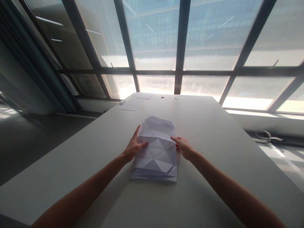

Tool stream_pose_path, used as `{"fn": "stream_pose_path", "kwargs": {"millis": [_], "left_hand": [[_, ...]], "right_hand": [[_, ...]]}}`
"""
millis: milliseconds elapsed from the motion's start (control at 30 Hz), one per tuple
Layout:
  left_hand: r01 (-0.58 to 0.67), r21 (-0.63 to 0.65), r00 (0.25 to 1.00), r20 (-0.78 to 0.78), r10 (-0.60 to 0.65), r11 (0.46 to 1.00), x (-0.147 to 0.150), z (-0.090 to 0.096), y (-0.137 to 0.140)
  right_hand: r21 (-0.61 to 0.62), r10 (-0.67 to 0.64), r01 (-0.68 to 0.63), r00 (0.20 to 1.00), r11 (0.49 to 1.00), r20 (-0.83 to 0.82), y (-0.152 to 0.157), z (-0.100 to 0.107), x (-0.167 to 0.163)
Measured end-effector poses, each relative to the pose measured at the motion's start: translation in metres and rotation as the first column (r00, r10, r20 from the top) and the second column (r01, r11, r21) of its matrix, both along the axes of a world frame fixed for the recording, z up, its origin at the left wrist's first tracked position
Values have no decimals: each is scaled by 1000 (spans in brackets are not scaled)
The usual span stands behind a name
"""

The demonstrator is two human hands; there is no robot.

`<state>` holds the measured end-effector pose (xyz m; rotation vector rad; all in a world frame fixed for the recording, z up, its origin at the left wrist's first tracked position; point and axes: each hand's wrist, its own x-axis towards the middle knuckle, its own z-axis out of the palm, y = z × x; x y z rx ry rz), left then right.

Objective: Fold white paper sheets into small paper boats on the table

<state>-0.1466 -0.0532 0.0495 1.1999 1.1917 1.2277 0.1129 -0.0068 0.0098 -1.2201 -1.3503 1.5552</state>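
Note:
A creased, folded sheet of white paper [155,152] lies in front of me, on top of several more layers of white paper [154,178]. Fold lines cross its middle like a star, and its far end stands a little raised. At its left edge, my left hand [134,146] grips the sheet, thumb on top and index finger stretched along the side. My right hand [184,147] pinches the right edge between thumb and fingers. Some of the fingertips on both sides are hidden by the paper.
The white table [199,120] stretches away towards large windows [156,38]. Loose white sheets [131,104] lie at its far left, near a round hole [162,97]. A dark curtain [30,53] hangs at left. Looped cable [263,135] shows beyond the right edge.

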Motion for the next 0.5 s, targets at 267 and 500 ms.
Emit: {"fn": "stream_pose_path", "kwargs": {"millis": [267,500], "left_hand": [[29,-23,994,108,-26,999,17,16,24],[20,158,997,70,-32,987,25,46,48]], "right_hand": [[235,-224,244,968,941,-110,12,24,-5],[388,-214,290,950,874,-229,29,48,1]]}}
